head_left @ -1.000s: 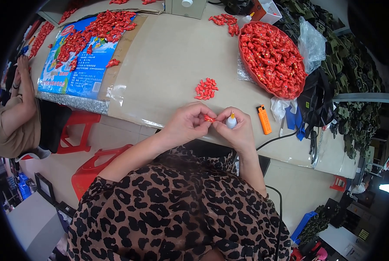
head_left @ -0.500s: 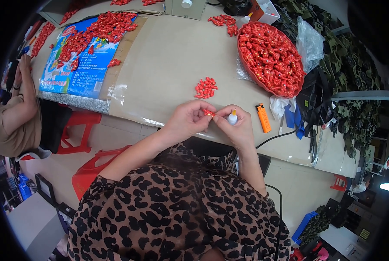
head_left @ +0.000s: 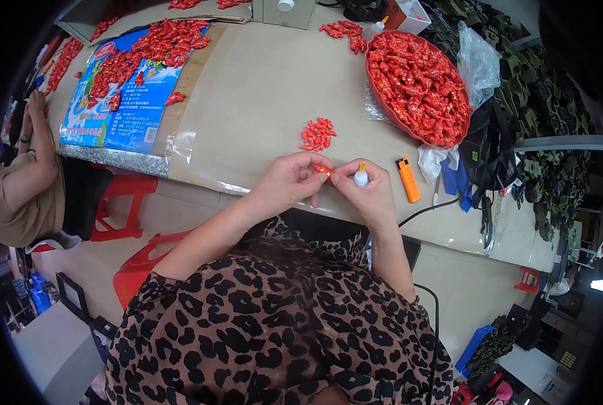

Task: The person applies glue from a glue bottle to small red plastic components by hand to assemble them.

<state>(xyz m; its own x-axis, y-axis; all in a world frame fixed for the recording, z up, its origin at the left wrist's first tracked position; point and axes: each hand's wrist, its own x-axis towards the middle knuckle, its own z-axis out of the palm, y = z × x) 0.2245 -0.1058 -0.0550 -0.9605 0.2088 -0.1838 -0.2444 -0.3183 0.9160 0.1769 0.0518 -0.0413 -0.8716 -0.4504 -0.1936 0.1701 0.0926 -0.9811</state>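
Between the thumb and fingers of my left hand [head_left: 289,181] is a small red figurine [head_left: 322,170] with shiny yellow spots. My right hand [head_left: 370,196] meets it there, thumb and forefinger pinched at its right end. Tucked in that same right hand is a small white glue bottle [head_left: 361,178] with a yellow nozzle pointing up. Whether the right fingertips hold a separate tiny part is hidden. Just beyond my hands lies a small pile of red pieces [head_left: 318,133] on the table. To the right of my right hand rests an orange lighter [head_left: 408,180].
A red round basket [head_left: 465,128] heaped with red figurines stands at the right. More red figurines [head_left: 170,42] lie on a blue printed cardboard sheet [head_left: 136,121] at the left. A clear plastic bag [head_left: 479,64] sits beside the basket. Another person [head_left: 28,189] sits at far left.
Both hands stay together at nearly the same place. The figurine has turned a little and shows more of its side, and the bottle stands slightly more upright. The view has shifted slightly.
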